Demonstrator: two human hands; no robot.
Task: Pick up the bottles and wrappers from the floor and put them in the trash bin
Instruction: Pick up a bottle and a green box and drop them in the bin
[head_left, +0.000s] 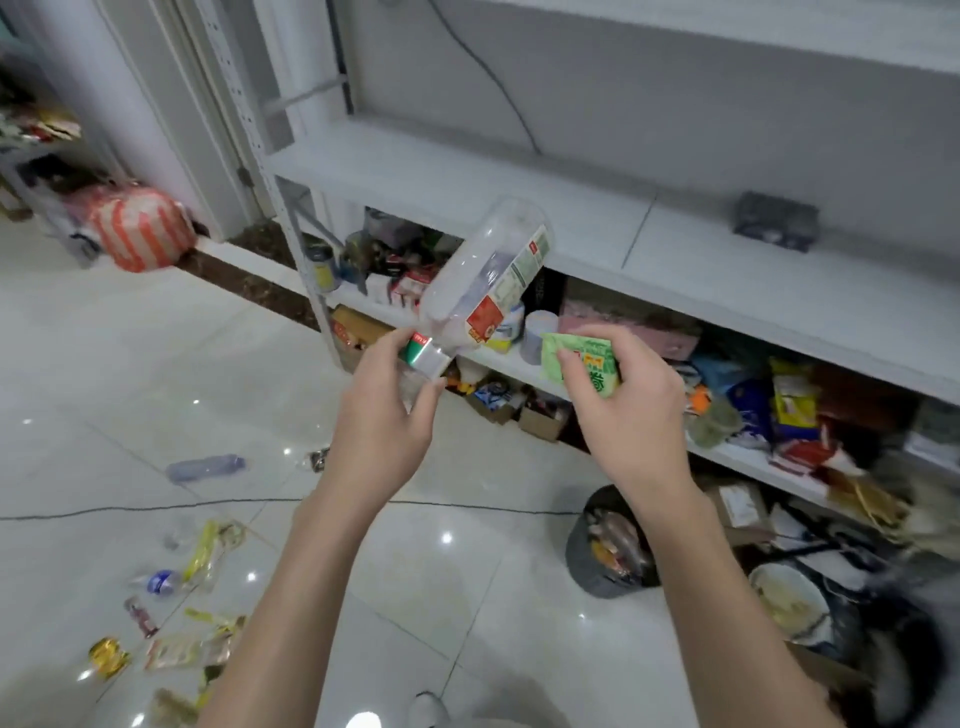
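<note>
gripping one clear bottle (483, 280) by its neck with the left hand (382, 415), fingers curled round it, base tilted up and to the right, in the air before the shelf (675, 249). pinching one green wrapper (582, 364) with the right hand (623, 410), fingers narrow on its top edge. down on the floor (467, 597) at left, two others lying flat: a pale blue bottle (205, 467) and a blue-label bottle (161, 582). around them, at least five wrappers (a yellow wrapper (205, 551) and a gold wrapper (108, 657) among them), too blurred to count surely. one dark trash bin (608, 545) at lower right, partly hidden behind the right forearm, rubbish inside hard to make out.
</note>
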